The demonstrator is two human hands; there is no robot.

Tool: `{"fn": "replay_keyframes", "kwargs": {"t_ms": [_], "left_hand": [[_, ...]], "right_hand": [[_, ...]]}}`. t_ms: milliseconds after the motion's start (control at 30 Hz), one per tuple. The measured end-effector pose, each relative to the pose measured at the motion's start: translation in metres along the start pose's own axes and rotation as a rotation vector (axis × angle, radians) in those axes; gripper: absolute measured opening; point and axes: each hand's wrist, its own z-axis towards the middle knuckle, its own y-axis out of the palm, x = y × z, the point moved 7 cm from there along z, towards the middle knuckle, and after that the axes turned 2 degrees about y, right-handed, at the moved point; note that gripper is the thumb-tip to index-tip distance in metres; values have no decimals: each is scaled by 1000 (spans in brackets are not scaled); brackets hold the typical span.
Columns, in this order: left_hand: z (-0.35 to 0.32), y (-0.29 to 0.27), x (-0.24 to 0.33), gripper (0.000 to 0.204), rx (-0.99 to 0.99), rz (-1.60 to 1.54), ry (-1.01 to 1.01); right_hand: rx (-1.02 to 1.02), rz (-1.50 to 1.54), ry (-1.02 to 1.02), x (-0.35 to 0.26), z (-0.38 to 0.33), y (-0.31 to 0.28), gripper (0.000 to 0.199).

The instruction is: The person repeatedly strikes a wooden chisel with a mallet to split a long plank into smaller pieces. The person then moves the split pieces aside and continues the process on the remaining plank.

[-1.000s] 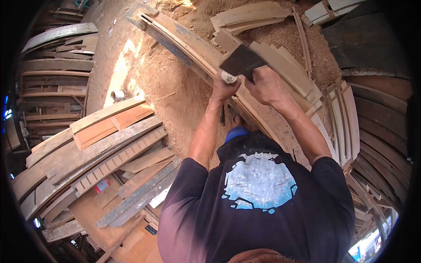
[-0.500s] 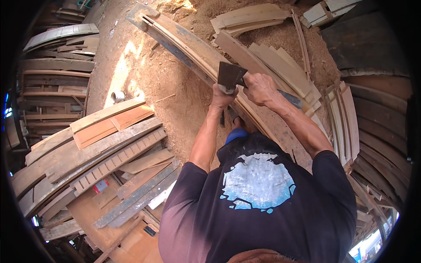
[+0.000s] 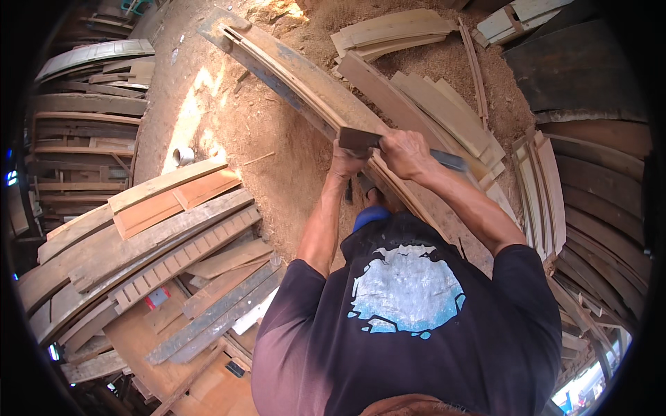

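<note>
My right hand [image 3: 406,154] is closed round the handle of a hatchet [image 3: 359,139], close behind its broad dark blade. The grey-blue handle end sticks out to the right of my fist. Just under the blade, my left hand [image 3: 345,162] is closed on a long wooden strip [image 3: 291,84]; the blade hides part of the fingers. The strip lies lengthwise along a wide plank [image 3: 305,69] that slants from the far left toward my body. Whether the blade touches the wood, I cannot tell.
Loose boards [image 3: 444,111] lie on the sawdust right of the plank. Stacked boards [image 3: 163,229] fill the left side, with a metal can [image 3: 183,156] beyond them. Dark planks [image 3: 603,187] line the right. A blue thing [image 3: 371,216] shows just before my body.
My right hand has brought the hatchet blade down and slightly toward me, and the blade now looks flatter. My left hand has shifted slightly left and nearer to me.
</note>
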Motion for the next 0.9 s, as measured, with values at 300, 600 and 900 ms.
{"fn": "replay_keyframes", "kwargs": {"t_ms": [300,600,900], "left_hand": [[33,-23,14,21,257,-306,-248],[29,-6,56,22,162,-9,-1],[19,-18,8,24,88,-6,24]], "right_hand": [[-101,297,324,-18,8,-46,33],[112,562,184,-45,4,-100,22],[198,431,-39,-49,12,-76,23]]}}
